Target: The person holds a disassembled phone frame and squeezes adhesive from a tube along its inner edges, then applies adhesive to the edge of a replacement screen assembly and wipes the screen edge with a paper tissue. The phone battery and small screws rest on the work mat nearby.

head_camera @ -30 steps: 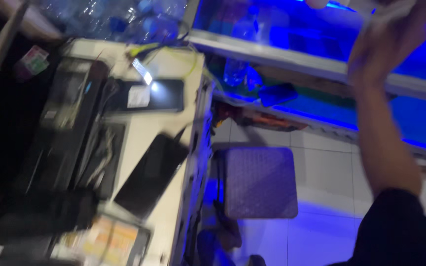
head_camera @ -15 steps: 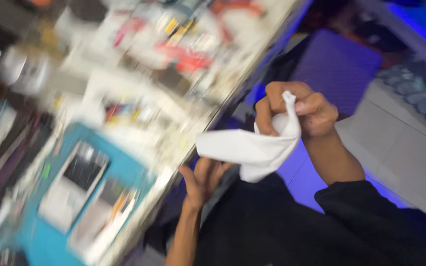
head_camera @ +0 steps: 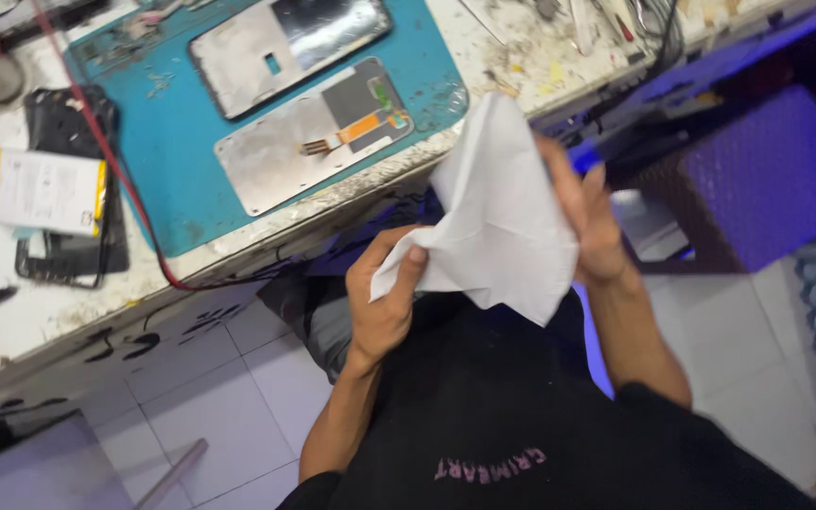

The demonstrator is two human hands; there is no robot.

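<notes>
White cloth (head_camera: 498, 217), crumpled and held in the air just off the front edge of the worktop (head_camera: 40, 312), above the lap. Left hand (head_camera: 384, 302) pinching its lower corner between thumb and fingers; right hand (head_camera: 589, 222) closed on its far side, partly hidden behind the fabric. On the worktop beyond: blue mat (head_camera: 172, 161) bearing two phone panels (head_camera: 290, 42), with red cable (head_camera: 115, 170) crossing beside a dark phone frame (head_camera: 68, 255).

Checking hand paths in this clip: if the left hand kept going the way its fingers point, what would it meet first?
Probably the bench edge, then the teal mat. The left hand, gripping the white cloth, points up toward it; depth is unclear.
</notes>
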